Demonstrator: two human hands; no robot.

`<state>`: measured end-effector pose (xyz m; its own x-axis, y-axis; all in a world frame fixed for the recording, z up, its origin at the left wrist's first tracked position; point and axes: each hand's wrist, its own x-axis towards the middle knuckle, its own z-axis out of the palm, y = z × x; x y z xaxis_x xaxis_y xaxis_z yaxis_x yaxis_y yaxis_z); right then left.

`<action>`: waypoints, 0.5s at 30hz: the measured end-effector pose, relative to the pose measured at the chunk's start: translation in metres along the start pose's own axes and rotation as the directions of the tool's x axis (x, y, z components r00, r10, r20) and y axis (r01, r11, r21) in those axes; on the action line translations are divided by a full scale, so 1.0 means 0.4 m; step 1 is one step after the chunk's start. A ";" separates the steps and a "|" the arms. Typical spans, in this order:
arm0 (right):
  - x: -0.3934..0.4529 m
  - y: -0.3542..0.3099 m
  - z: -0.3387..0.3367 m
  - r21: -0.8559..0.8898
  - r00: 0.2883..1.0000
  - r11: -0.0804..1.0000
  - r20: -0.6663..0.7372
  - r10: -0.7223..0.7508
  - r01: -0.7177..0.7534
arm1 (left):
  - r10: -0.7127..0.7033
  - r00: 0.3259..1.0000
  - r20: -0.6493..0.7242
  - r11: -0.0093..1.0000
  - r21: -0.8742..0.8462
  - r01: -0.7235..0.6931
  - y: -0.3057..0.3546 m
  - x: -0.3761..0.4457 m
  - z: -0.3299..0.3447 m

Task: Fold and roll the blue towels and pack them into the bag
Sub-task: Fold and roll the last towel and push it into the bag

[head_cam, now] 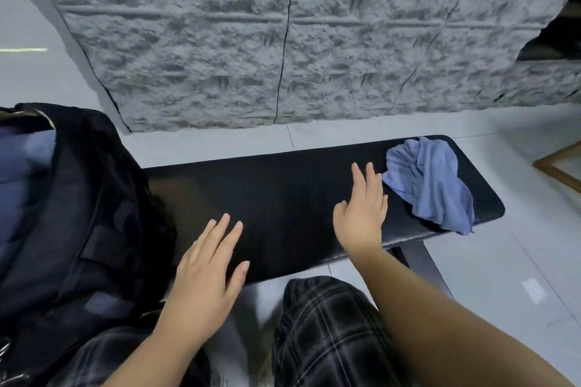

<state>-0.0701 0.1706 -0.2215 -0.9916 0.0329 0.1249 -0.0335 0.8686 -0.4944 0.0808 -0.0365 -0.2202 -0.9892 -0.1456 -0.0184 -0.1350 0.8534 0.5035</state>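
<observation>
At nine o'clock, an open black bag (78,214), standing on the left end of a black bench (283,198), with blue cloth (folded or rolled, hard to tell which) showing inside its mouth at the far left. Just right of the bag, toward seven o'clock, the left hand (207,270), palm down, fingers straight and slightly spread over the near edge of the bench, holding nothing. Near the middle, bare dark bench top. Toward four o'clock from centre, the right hand (361,214), also palm down with fingers straight and relaxed, gripping nothing, fingertips pointing at two o'clock and just beside a crumpled blue towel (430,182); contact with the cloth not clear. At three o'clock, that towel lying bunched and unfolded on the right end of the bench, one corner hanging over the near edge. At six o'clock, plaid trousers (323,330). At twelve o'clock, a rough grey textured wall (283,34) above pale floor tiles (503,276).
</observation>
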 end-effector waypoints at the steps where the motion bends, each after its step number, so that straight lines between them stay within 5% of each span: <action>1: 0.010 0.033 -0.004 -0.021 0.999 0.999 0.006 0.045 -0.045 | -0.003 1.000 0.011 1.000 0.001 0.003 0.007 0.000 0.007; 10: 0.096 0.245 -0.052 -0.280 0.928 0.898 0.055 0.368 -0.339 | 0.012 0.992 0.126 0.996 0.087 -0.023 0.011 -0.008 0.054; 15: 0.147 0.250 -0.112 -0.074 0.780 0.790 0.125 0.613 -0.609 | -0.016 0.987 0.158 0.997 0.074 0.004 0.020 -0.011 0.053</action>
<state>-0.1261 0.2816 -0.2251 -0.8094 0.4965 -0.3136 0.5869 0.7024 -0.4028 0.0828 -0.0185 -0.2344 -0.9836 -0.0783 -0.1626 -0.1430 0.8877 0.4377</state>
